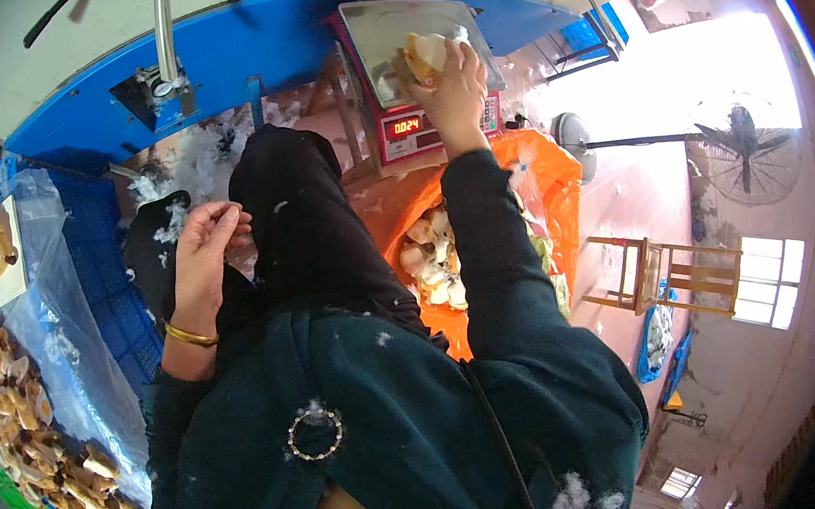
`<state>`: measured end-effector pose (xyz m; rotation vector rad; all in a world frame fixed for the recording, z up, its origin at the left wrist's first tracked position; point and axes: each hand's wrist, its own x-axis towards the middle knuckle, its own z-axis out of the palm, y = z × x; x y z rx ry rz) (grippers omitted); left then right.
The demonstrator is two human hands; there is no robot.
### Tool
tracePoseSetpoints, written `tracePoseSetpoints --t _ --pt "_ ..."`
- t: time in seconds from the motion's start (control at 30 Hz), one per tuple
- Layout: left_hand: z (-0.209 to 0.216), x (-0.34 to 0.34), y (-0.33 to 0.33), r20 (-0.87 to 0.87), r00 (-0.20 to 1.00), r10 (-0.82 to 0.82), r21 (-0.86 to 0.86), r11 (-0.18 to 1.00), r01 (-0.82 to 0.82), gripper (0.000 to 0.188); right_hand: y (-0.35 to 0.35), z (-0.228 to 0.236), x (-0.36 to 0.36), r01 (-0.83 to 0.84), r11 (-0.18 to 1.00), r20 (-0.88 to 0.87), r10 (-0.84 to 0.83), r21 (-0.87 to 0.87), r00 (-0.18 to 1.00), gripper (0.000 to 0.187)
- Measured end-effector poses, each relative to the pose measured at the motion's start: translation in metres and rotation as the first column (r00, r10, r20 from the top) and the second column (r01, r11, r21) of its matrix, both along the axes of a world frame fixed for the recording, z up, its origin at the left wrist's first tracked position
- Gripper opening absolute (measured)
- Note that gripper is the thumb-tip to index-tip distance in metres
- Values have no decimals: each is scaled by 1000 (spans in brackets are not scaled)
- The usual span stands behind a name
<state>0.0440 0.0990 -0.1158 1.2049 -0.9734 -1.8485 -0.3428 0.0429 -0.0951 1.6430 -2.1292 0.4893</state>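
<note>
My right hand point(455, 93) reaches out over the digital scale point(394, 30). Its fingers are closed round a white-and-tan piece point(426, 55) of a kind I cannot make out, low over the metal pan or touching it. Red digits are lit on the scale's front. Above my lap, beside my dark trouser leg, my left hand point(212, 239) is curled, with thumb and fingertips together; I cannot see whether anything small is between them. White fluff point(168, 226) clings to the trousers by this hand.
An orange bag point(554, 172) holding white pieces point(440, 256) stands below the scale. Many brown-and-white pieces point(18, 404) lie at left, beside clear plastic sheeting point(54, 285) and a blue crate point(108, 273). A metal post point(165, 41) rises at the blue table edge point(288, 42). Rightward stands a wooden chair point(646, 273).
</note>
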Motion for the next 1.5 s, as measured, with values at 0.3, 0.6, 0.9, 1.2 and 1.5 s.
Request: tracePoseSetpoints --t 0.3,0.6,0.9,1.2,1.5 --pt "6 14 11 -12 999 42 20 999 -42 17 -43 -10 -10 189 965 165 -220 183 961 45" --pt "44 -38 -9 16 983 181 -459 875 -154 53 40 13 165 -224 897 408 -54 -381 -911 60" --pt "67 -18 -8 46 937 347 -570 779 -260 69 41 15 185 -482 707 656 -34 -518 -754 76" --pt "70 6 -45 351 936 1 -720 639 270 30 37 37 202 -505 786 879 99 -356 -466 61" --pt "100 -3 -88 242 954 178 -739 671 62 31 23 65 240 -352 802 876 446 -483 -185 45"
